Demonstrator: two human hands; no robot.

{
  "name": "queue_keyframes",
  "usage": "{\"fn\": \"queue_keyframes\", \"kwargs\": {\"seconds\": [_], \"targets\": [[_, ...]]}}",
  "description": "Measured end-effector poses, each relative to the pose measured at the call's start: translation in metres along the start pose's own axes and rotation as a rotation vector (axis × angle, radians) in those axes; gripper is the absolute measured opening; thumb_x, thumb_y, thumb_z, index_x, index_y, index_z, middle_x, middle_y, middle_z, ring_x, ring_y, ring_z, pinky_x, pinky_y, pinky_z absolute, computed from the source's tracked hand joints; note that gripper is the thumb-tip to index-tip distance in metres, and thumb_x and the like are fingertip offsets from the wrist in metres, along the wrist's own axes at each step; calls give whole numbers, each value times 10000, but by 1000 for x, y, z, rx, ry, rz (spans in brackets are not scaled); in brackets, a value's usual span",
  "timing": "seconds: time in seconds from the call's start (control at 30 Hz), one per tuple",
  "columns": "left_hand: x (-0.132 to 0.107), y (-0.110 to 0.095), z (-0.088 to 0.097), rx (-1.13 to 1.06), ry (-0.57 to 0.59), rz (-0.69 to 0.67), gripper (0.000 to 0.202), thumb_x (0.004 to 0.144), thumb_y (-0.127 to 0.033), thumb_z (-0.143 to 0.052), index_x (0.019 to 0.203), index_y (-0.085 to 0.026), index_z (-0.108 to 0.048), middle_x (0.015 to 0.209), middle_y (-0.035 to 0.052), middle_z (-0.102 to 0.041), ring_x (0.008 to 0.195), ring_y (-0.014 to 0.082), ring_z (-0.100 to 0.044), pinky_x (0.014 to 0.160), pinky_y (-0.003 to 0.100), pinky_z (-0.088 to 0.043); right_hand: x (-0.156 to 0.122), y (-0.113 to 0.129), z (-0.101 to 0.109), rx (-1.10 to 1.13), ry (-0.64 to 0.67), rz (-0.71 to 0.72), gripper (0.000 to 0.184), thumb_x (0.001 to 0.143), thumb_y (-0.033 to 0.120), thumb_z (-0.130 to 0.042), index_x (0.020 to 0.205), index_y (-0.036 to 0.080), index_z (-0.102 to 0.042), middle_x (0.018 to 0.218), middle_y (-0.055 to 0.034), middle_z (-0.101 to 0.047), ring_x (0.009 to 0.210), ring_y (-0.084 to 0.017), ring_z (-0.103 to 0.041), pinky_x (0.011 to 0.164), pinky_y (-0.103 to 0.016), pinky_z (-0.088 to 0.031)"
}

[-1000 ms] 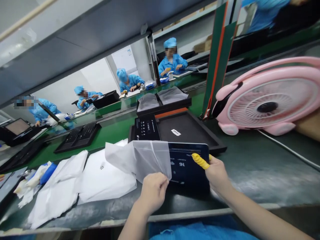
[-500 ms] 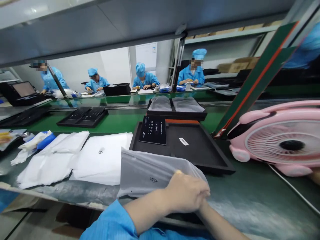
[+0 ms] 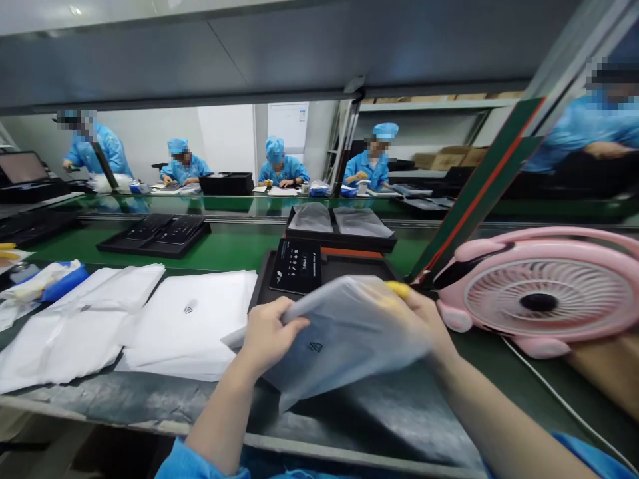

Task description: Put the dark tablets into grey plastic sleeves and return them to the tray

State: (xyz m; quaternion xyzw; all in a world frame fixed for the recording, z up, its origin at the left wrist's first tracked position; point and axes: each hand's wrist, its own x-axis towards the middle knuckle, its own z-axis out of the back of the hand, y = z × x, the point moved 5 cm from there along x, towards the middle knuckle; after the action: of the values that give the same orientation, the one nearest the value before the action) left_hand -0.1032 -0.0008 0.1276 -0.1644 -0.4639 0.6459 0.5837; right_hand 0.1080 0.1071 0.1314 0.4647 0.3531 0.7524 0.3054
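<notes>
Both my hands hold up a frosted plastic bag [image 3: 344, 332] with a dark flat panel inside it, tilted above the bench. My left hand [image 3: 267, 332] grips the bag's left edge with closed fingers. My right hand [image 3: 422, 313], with a yellow finger cot on one finger, grips the bag's right end. Just behind the bag lies a black tray [image 3: 349, 265] with one dark panel [image 3: 295, 266] resting in its left half.
A stack of white bags [image 3: 190, 319] lies to the left on the bench. A pink desk fan [image 3: 544, 293] stands at the right with its cable. A second tray [image 3: 339, 229] of bagged panels and another black tray [image 3: 154, 234] sit on the green conveyor. Several people in blue work opposite.
The panel went from half out of the bag to fully inside it. My hands then lifted the bagged panel off the bench toward the black tray, the left hand shifting to the bag's left edge.
</notes>
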Motion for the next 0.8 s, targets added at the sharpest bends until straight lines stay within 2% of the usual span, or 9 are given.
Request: {"fn": "queue_keyframes", "kwargs": {"seconds": [0.1,0.2,0.27,0.37,0.43,0.53,0.63,0.73,0.8], "targets": [[-4,21,4,-204,-197,136,189,682,-355,-545,628,-175,-518,507,-63,-425,497,84,-378,487,192,-299,18,29,1,88,146,147,697,597,758,-502,1016,212,-612,1144,-111,-568,1042,-267,-544,868,-393,-462],[-3,35,4,-276,-310,199,231,670,-391,-539,615,-171,-493,506,-65,-391,502,81,-349,481,191,-289,20,48,-11,-106,374,305,438,631,608,-622,836,224,-670,1249,-93,-485,1152,-249,-457,961,-389,-382],[-2,42,3,-289,-350,209,240,672,-400,-534,615,-172,-485,506,-65,-379,509,82,-341,489,192,-290,19,54,-15,-174,450,368,310,715,516,-598,692,213,-661,1168,-84,-537,1111,-217,-481,939,-377,-391],[-2,54,-1,-312,-363,223,264,677,-426,-533,627,-172,-485,521,-60,-387,526,86,-347,505,194,-300,22,58,-11,-163,551,388,361,774,530,-515,677,200,-626,934,-72,-615,980,-185,-541,866,-345,-430],[-2,63,-4,-342,-359,240,275,680,-437,-536,633,-170,-487,538,-54,-406,537,88,-358,510,194,-306,31,58,-4,-233,562,368,414,791,558,-467,665,186,-598,751,-48,-613,772,-147,-573,723,-273,-460],[-2,73,-8,-394,-371,254,279,687,-439,-538,642,-167,-494,552,-50,-423,546,90,-376,514,191,-317,51,54,5,-500,514,397,530,807,609,-374,555,169,-526,526,-6,-527,481,-88,-464,489,-201,-365],[0,76,-15,-427,-375,238,285,686,-440,-562,663,-161,-513,558,-46,-446,552,95,-409,522,190,-340,69,56,7,-799,399,540,593,813,638,-307,505,170,-502,438,3,-473,408,-85,-401,433,-213,-272],[3,75,-22,-502,-378,225,314,688,-466,-579,710,-155,-543,602,-23,-522,591,113,-476,556,202,-384,77,71,15,-942,98,737,543,815,601,-368,516,175,-525,438,-2,-486,427,-101,-434,437,-228,-263],[7,74,-27,-580,-372,246,349,692,-494,-573,771,-154,-564,675,4,-587,644,135,-529,600,223,-418,72,85,30,-877,-160,870,443,805,524,-469,533,178,-520,474,-5,-512,479,-113,-474,480,-231,-326]]}}
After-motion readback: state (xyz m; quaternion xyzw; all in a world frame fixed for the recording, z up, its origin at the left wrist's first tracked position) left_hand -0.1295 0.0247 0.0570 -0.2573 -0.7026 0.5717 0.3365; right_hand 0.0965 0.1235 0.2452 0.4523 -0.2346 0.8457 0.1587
